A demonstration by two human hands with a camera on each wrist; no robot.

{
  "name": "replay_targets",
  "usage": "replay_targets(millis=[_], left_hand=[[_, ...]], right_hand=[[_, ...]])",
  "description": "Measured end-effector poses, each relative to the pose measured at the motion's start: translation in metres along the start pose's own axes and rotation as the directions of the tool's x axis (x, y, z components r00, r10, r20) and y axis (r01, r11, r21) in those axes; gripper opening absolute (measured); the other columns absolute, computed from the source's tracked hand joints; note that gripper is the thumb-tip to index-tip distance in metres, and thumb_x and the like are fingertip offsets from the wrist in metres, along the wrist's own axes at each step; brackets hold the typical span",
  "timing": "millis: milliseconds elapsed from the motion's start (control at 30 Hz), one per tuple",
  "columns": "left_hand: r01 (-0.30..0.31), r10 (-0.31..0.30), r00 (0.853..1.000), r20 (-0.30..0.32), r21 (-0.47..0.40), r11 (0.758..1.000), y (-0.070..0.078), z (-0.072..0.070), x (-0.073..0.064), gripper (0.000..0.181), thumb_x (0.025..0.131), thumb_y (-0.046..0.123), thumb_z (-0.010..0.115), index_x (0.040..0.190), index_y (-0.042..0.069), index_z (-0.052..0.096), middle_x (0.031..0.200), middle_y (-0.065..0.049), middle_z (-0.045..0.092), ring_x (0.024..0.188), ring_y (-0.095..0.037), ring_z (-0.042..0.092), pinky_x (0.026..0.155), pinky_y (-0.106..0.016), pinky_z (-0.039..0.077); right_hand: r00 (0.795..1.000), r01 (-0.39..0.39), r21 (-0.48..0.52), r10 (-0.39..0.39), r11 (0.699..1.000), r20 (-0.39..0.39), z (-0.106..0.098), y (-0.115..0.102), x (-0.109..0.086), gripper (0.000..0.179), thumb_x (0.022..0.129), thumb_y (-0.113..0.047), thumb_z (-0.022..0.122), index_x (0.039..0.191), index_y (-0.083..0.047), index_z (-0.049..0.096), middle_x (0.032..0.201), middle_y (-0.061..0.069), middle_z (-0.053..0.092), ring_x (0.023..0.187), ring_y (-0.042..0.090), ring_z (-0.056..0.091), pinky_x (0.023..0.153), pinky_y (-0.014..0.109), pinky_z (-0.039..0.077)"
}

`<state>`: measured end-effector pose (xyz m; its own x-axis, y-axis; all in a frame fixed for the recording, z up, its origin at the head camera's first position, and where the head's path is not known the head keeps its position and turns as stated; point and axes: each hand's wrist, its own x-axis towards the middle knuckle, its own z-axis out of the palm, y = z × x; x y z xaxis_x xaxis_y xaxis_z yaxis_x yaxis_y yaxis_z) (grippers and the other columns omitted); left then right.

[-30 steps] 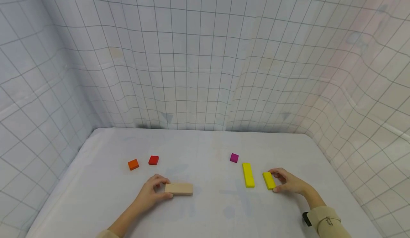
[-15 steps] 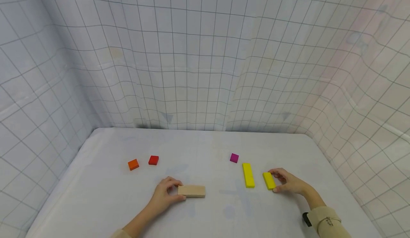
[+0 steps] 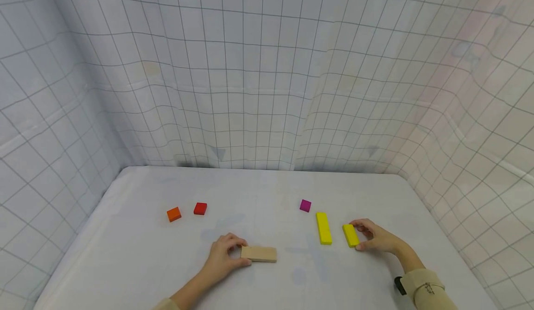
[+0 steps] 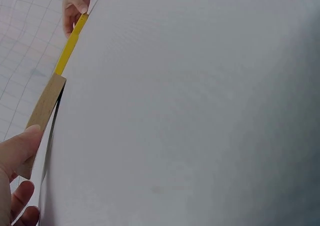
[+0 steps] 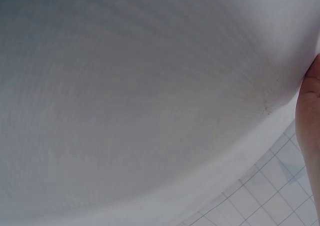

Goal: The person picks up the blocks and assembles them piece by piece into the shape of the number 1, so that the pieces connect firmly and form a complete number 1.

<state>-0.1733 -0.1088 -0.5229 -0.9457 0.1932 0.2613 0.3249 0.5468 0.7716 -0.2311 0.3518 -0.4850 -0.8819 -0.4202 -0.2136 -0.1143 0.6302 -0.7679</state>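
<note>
A flat plain wooden block (image 3: 259,254) lies lengthwise left to right near the table's middle. My left hand (image 3: 225,256) pinches its left end between thumb and fingers; the left wrist view shows the thumb on the wooden block (image 4: 47,101). On the right, my right hand (image 3: 377,238) holds a short yellow block (image 3: 351,235) by its right side, thumb at the near end and fingers at the far end. A longer yellow block (image 3: 323,228) lies just left of it. In the right wrist view only part of the right hand (image 5: 309,121) shows, without the block.
A small purple cube (image 3: 305,205) sits behind the longer yellow block. At the back left lie an orange block (image 3: 174,214) and a red block (image 3: 200,209). White cloth covers the table (image 3: 267,189); grid-patterned curtains (image 3: 267,92) hang behind and at both sides.
My left hand has moved the wooden block to the right and slightly nearer the front edge. The right hand and the yellow block beneath its fingers have stayed in place.
</note>
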Motion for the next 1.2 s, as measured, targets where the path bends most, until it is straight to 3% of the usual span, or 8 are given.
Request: replay_targets(millis=[333,633,1200], left_hand=[[0.032,-0.033,0.999,0.027,0.036,0.999,0.0041,0.0027,-0.0012,0.034,0.056,0.033,0.085,0.084,0.028,0.066,0.081,0.019,0.052,0.075,-0.005,0.041,0.07,-0.029,0.027],[-0.002,0.0,1.0,0.024,0.085,0.996,0.0045,0.0038,-0.002,0.034,0.055,0.037,0.084,0.082,0.027,0.066,0.082,0.016,0.054,0.078,-0.007,0.043,0.072,-0.032,0.029],[0.013,-0.018,0.999,0.045,0.117,0.993,0.0052,0.0037,-0.0012,0.034,0.056,0.036,0.084,0.083,0.028,0.064,0.084,0.015,0.053,0.08,-0.009,0.043,0.074,-0.034,0.03]], right_hand=[[1.0,0.007,-0.014,-0.007,1.0,0.004,-0.0002,0.0017,0.0008,0.069,0.075,-0.021,0.075,0.13,0.0,0.04,0.131,0.021,0.036,0.116,0.035,0.035,0.099,0.053,0.026],[1.0,0.005,-0.007,-0.005,1.0,0.008,-0.0008,0.0033,0.0014,0.069,0.075,-0.021,0.075,0.13,0.0,0.039,0.132,0.022,0.035,0.118,0.036,0.034,0.099,0.054,0.026],[1.0,-0.004,-0.016,0.004,1.0,-0.007,0.0002,0.0024,0.0015,0.068,0.074,-0.021,0.076,0.128,-0.001,0.041,0.129,0.019,0.038,0.115,0.033,0.035,0.099,0.054,0.026]])
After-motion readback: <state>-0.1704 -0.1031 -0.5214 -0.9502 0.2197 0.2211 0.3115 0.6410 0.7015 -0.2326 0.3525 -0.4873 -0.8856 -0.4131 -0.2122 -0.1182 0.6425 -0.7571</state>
